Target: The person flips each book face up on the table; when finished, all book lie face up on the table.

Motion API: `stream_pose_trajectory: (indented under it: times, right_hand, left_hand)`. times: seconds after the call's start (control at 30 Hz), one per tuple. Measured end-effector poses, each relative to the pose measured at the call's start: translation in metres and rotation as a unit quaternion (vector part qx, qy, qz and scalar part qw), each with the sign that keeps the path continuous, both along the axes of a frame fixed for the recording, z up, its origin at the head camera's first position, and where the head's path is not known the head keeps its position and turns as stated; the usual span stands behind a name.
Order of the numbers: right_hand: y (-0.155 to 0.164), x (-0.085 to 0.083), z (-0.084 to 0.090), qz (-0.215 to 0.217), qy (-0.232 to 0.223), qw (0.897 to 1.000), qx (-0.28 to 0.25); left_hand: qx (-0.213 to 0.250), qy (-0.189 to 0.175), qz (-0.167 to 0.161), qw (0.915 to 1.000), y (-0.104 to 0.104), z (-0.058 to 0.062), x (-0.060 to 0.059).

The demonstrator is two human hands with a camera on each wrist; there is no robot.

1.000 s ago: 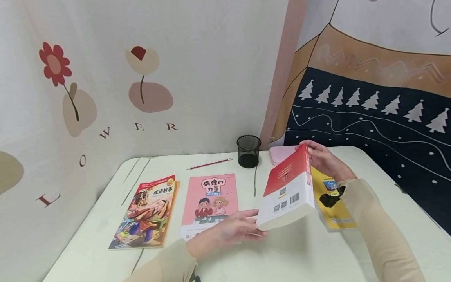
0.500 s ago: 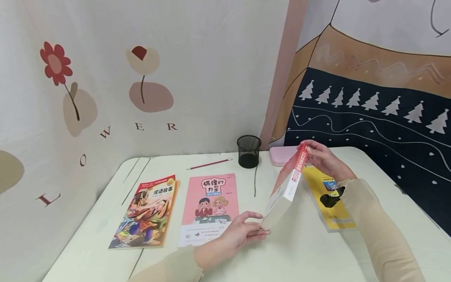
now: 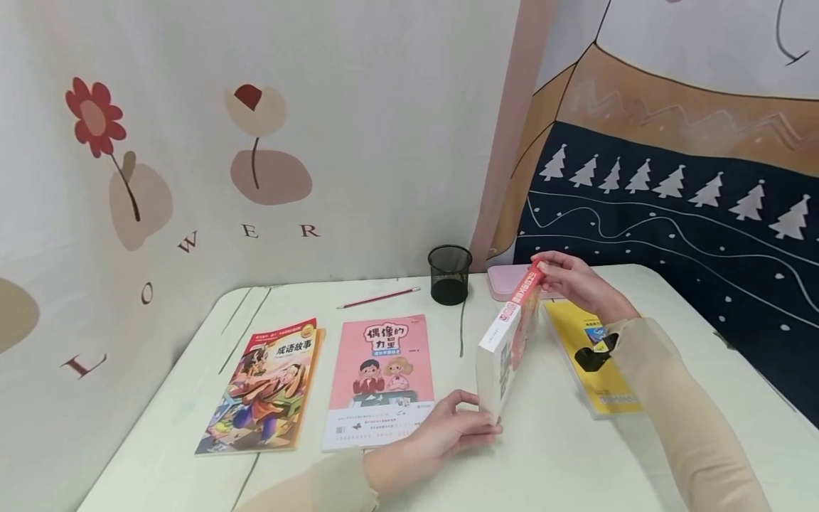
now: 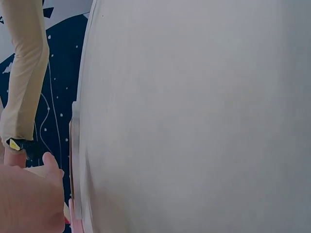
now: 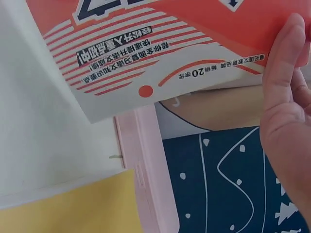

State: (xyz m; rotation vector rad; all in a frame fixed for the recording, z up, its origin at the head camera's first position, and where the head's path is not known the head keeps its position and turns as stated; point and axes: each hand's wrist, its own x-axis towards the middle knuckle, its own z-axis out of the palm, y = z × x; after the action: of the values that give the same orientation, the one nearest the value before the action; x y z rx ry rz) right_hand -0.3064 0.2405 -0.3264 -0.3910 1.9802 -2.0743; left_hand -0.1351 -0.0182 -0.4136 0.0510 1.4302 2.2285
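A thick red and white book is held tilted over the table, its spine turned toward the head camera. My right hand grips its upper far corner. At the lower near corner, my left hand pinches the book between thumb and fingers. In the right wrist view, the red and white cover fills the top, with the right hand at its edge. The left wrist view catches the left hand at the lower left; the book is mostly hidden there.
Left on the table lie an illustrated storybook and a pink book. A yellow book lies beneath the right forearm. Toward the back are a pencil, a black mesh pen cup and a pink case.
Both hands have turned the book: its back cover has swung out of sight, and the spine and other cover show now. My left hand has shifted slightly right; the right moved slightly left.
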Motion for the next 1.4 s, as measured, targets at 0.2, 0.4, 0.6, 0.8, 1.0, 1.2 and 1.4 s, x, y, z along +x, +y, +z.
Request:
stream_pose_trajectory:
  times: [0.2, 0.4, 0.6, 0.8, 1.0, 1.2, 1.4]
  right_hand:
    - [-0.006, -0.003, 0.000, -0.040, -0.012, 0.998, 0.051]
    - [-0.015, -0.004, 0.001, -0.062, -0.003, 0.991, 0.117]
    - [-0.022, -0.005, 0.001, -0.068, 0.006, 0.986, 0.153]
    - [-0.027, -0.011, -0.002, -0.068, 0.008, 0.976, 0.207]
    - [-0.031, -0.018, -0.006, -0.027, 0.007, 0.975, 0.218]
    - [-0.033, -0.023, -0.011, -0.005, 0.007, 0.969, 0.248]
    - [-0.038, -0.027, -0.018, -0.005, -0.002, 0.965, 0.262]
  left_hand:
    - [-0.006, 0.006, 0.007, 0.9999, 0.003, 0.000, 0.002]
    - [-0.007, 0.005, 0.013, 0.9999, 0.004, -0.001, 0.003]
    - [-0.006, 0.008, 0.034, 0.9994, 0.008, -0.002, 0.004]
    - [-0.002, 0.007, 0.038, 0.9993, 0.012, -0.005, 0.006]
    - [0.003, 0.003, 0.035, 0.9994, 0.017, -0.007, 0.011]
    - [-0.004, -0.011, 0.033, 0.9994, 0.020, -0.006, 0.014]
    - [-0.014, 0.000, 0.028, 0.9995, 0.021, -0.008, 0.017]
